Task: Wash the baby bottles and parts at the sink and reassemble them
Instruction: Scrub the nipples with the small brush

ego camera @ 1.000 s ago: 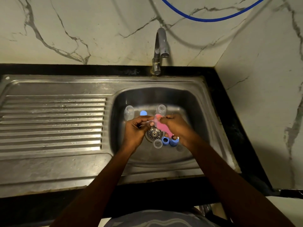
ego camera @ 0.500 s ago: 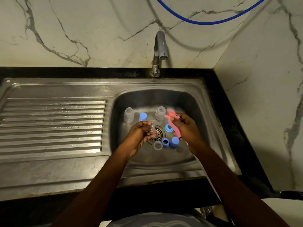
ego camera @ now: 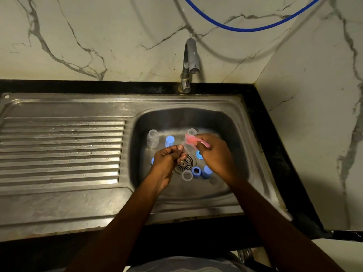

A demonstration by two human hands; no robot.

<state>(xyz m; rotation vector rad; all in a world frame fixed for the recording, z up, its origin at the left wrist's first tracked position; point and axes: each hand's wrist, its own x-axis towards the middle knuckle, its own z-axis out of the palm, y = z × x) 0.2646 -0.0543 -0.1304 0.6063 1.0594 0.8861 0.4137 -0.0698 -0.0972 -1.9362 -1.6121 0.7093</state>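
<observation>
Pink brush (ego camera: 191,141), gripped in the right hand (ego camera: 215,156), seems to be scrubbing a small clear part (ego camera: 184,147) pinched by the left hand (ego camera: 167,158) over the sink drain (ego camera: 186,163); rinsing under the far tap (ego camera: 191,55) likely comes next.

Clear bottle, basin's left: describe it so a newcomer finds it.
In the steel sink basin, right of the ribbed drainboard, look along the far side. The clear bottle stands leftmost, beside a blue cap; the other clear bottle sits by the right hand.
</observation>
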